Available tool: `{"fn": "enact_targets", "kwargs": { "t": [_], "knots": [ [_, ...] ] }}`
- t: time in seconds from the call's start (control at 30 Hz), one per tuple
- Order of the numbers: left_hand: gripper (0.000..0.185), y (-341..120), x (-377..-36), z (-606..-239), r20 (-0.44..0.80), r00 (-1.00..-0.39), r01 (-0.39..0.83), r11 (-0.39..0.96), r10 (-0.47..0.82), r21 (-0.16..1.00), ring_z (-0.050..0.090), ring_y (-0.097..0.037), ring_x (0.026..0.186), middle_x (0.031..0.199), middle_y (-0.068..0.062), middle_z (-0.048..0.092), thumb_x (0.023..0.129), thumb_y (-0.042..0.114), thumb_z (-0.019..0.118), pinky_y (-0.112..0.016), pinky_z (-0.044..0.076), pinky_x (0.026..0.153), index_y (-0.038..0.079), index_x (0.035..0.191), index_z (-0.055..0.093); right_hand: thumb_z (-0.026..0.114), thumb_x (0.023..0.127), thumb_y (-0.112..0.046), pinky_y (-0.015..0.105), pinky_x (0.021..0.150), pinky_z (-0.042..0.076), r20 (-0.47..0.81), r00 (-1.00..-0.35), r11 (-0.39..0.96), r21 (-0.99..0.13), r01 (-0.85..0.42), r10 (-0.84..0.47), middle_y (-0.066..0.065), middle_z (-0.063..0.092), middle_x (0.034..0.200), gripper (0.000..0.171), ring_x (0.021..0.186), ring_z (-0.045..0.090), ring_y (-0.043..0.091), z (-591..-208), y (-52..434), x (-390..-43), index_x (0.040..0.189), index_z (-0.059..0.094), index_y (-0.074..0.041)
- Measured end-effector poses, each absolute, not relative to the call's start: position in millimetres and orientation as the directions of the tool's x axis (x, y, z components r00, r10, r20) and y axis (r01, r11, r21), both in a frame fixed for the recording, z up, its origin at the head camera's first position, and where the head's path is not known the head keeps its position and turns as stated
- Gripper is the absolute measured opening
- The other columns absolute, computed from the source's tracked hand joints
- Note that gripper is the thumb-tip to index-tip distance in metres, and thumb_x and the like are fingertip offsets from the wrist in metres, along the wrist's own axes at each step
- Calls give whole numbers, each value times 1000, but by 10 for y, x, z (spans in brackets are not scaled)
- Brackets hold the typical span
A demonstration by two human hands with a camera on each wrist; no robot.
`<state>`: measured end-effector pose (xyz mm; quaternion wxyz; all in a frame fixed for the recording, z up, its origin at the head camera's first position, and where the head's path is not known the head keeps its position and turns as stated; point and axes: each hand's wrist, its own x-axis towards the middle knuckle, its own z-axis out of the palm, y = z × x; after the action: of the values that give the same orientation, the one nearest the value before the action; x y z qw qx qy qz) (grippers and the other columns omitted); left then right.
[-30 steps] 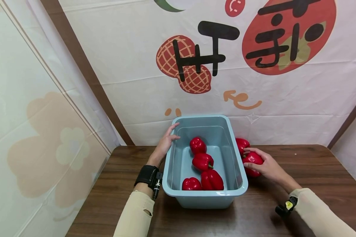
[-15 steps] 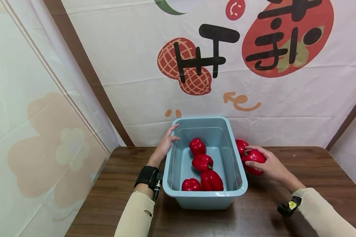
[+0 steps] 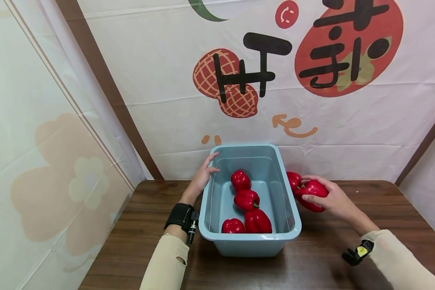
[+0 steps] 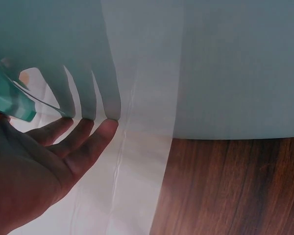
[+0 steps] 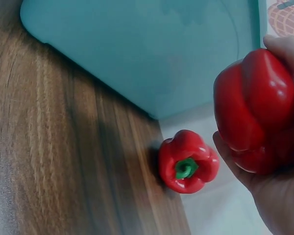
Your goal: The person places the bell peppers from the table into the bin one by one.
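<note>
right grip curled round red pepper; left grip flat-fingered on bin rim

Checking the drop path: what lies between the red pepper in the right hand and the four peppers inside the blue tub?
Only the blue plastic tub's right wall, seen in the head view, separates the held red pepper from them.

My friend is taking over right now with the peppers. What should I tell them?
Left hand: open, resting on the far left rim of the blue tub, steadying it.
Right hand: holds one red pepper, lifted off the wooden table just right of the tub.
Done: four peppers in the tub.
Left: the held pepper probably goes in next, then the last pepper on the table, which lies beside the tub's right wall near the backdrop.
</note>
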<state>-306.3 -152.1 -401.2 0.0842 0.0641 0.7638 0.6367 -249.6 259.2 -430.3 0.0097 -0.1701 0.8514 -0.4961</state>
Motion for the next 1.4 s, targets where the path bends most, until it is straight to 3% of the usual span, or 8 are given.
{"fn": "enact_targets", "kwargs": {
  "t": [0.27,0.53,1.03,1.4],
  "knots": [
    [58,-1531,-3075,-4024,-53,-976,-15,176,211,984,28,-39,137,165,-2,9,98,22,42,-65,29,107,33,154,29,78,84,-25,33,73,57,162,-941,441,-850,-287,-298,18,48,137,65,120,45,41,-4206,2614,-2458,141,49,-15],
    [60,-1511,-2860,-3713,-96,-962,-53,170,254,984,26,-40,140,166,-6,5,101,16,40,-57,33,105,25,158,24,77,85,-25,33,73,57,160,-942,444,-850,-283,-294,18,46,139,67,122,43,42,-4099,2610,-2444,143,46,-16],
    [61,-1530,-2921,-3770,-98,-960,-50,183,262,982,28,-41,139,166,-8,5,101,16,40,-51,37,100,23,159,21,77,85,-20,32,73,57,206,-931,419,-848,-324,-302,17,46,139,65,121,43,38,-4017,2575,-2441,142,46,-14],
    [58,-1550,-3066,-4015,-59,-971,-18,177,232,984,29,-38,138,165,-2,8,100,22,41,-57,32,105,33,156,26,76,86,-20,33,74,57,222,-927,410,-848,-336,-302,14,47,139,64,121,42,35,-3977,2559,-2453,143,46,-15]
  ]
}}
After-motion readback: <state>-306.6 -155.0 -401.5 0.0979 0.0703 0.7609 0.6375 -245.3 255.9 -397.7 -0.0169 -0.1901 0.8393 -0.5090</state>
